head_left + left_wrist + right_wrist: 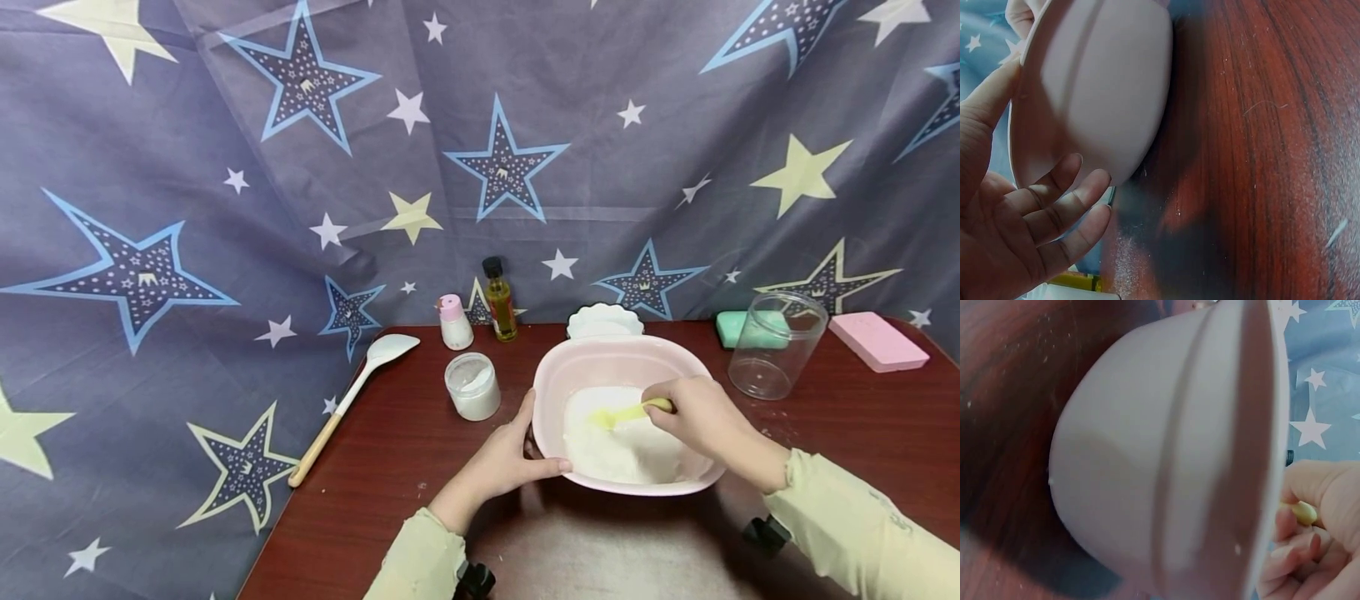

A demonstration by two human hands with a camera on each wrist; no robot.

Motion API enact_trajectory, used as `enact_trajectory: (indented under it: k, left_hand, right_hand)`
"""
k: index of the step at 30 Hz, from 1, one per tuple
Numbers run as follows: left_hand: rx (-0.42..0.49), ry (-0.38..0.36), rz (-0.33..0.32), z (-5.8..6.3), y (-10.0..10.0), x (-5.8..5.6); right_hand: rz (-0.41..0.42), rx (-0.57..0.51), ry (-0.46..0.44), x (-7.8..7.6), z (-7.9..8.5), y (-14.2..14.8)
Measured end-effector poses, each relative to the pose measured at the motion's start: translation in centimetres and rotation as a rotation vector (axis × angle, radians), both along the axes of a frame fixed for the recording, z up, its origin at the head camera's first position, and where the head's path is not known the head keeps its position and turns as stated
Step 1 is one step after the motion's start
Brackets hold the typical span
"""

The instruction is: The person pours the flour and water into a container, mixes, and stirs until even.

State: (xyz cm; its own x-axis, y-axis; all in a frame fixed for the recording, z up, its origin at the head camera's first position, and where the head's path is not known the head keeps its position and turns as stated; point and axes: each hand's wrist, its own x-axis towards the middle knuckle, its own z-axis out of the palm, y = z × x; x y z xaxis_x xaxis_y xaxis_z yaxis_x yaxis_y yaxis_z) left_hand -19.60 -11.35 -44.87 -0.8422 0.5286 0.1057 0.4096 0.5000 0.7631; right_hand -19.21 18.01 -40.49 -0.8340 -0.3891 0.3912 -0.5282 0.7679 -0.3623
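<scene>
A pale pink basin point(551, 387) stands on the table with white powder point(611, 454) spread over its bottom. My left hand point(501, 460) holds its left side, thumb over the rim and fingers bent against the outer wall, as the left wrist view shows. Over the basin, my right hand point(696, 417) grips the handle of a small yellow spatula point(626, 412), whose head touches the powder. From the right wrist, the basin's outer wall point(1129, 444) fills most of the view, and the handle end point(1304, 512) pokes out between thumb and fingers.
Left of the basin are an open jar of white powder point(472, 387), a pink-capped shaker point(453, 323), an oil bottle point(500, 302) and a long white spoon point(348, 396). Behind it sits a scalloped white dish point(603, 320). A clear cup point(772, 354), green sponge point(731, 327) and pink sponge point(879, 340) are rightward.
</scene>
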Motion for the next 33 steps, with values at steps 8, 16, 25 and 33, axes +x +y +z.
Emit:
enact_trajectory:
  k: [8,16,25,33]
  left_hand:
    - [-0.001,-0.003,0.004,0.0,0.0,0.0]
    - [-0.003,-0.002,0.004,0.0,0.0,0.0]
    - [0.009,0.014,-0.011,0.1,-0.2,0.0]
    - [0.002,0.023,-0.013,0.1,-0.1,-0.1]
  right_hand:
    - [-0.056,0.056,0.044,0.1,0.7,1.6]
    - [-0.072,0.133,0.013,0.2,1.5,3.8]
    - [-0.077,0.178,-0.128,0.8,3.0,5.4]
    - [0.024,0.176,-0.29,1.3,3.6,5.2]
